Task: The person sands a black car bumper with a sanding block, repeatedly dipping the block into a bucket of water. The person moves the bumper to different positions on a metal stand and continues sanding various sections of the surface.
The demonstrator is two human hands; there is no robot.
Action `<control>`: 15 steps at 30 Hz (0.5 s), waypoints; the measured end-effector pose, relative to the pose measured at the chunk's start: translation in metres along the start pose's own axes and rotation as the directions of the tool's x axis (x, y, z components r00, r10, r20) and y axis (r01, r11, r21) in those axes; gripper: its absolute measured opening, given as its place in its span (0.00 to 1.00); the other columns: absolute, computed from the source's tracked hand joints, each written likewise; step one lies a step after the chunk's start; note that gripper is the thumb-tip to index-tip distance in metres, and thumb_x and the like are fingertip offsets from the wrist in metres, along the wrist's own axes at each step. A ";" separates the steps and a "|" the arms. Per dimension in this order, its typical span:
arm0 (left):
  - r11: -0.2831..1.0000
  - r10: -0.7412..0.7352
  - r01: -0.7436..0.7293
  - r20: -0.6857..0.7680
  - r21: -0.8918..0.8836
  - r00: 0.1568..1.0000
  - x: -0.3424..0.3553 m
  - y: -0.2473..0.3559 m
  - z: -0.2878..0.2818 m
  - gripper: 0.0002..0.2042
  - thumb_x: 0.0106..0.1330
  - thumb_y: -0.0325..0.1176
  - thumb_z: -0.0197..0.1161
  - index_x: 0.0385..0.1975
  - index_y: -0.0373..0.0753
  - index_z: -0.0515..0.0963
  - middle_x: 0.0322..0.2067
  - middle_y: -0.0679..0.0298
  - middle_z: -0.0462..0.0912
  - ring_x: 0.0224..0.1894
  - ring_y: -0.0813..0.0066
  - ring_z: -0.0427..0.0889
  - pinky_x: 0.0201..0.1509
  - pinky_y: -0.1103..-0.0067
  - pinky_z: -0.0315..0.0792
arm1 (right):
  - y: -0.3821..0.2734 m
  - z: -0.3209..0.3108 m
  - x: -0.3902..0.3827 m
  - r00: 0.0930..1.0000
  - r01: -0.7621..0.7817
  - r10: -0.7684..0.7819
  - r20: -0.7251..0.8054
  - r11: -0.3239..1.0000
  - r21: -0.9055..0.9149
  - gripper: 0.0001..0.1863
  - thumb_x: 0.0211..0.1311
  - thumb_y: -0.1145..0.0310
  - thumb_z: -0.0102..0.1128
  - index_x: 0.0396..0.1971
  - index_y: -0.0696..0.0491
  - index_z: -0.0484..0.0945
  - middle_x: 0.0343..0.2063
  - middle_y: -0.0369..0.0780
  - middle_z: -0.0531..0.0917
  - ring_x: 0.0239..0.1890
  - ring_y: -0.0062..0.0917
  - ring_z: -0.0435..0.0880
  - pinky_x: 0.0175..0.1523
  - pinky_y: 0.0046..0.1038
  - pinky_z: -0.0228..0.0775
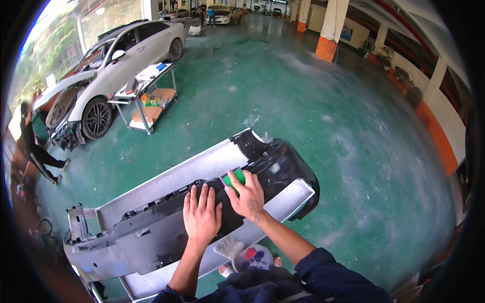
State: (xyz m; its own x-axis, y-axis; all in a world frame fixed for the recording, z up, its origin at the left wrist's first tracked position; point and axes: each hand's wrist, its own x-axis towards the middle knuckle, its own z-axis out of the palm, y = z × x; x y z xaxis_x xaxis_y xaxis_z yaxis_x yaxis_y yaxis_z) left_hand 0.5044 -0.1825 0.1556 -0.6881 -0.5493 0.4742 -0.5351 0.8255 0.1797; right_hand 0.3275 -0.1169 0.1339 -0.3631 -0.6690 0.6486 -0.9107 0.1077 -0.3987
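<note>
A dark car bumper (151,217) lies across a pale padded stand in front of me, grey and dull toward the left, glossy black at the right end. My left hand (201,216) rests flat on the bumper's middle with its fingers stretched out, holding nothing. Just to its right, my right hand (247,197) grips a green sanding block (236,179) with a purple edge, pressed on the bumper's upper side. The block's underside is hidden. A pale folded cloth (229,247) lies on the near rail of the stand, below my hands.
The stand's long rails (166,178) run along both sides of the bumper. A bucket (269,256) with red and purple things inside stands by my feet. Beyond are a wheeled cart (151,76), a white car (144,48) with its front stripped and a person (34,139) at left.
</note>
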 end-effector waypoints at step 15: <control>0.998 -0.013 0.013 -0.003 0.061 1.000 0.004 0.003 0.003 0.23 0.75 0.42 0.63 0.64 0.36 0.81 0.69 0.53 0.80 0.75 0.44 0.73 0.80 0.54 0.61 | 0.061 0.003 -0.056 0.913 -0.329 0.287 -0.290 0.938 -0.106 0.27 0.70 0.60 0.68 0.66 0.53 0.84 0.43 0.50 0.78 0.43 0.47 0.77 0.50 0.45 0.71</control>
State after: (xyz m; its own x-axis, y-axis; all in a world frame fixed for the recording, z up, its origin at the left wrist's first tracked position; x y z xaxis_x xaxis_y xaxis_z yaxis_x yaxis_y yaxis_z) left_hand 0.4987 -0.1822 0.1553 -0.6798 -0.5592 0.4745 -0.5725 0.8090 0.1332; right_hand 0.2927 -0.0751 0.0719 -0.6501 -0.3667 0.6654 -0.7561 0.3987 -0.5190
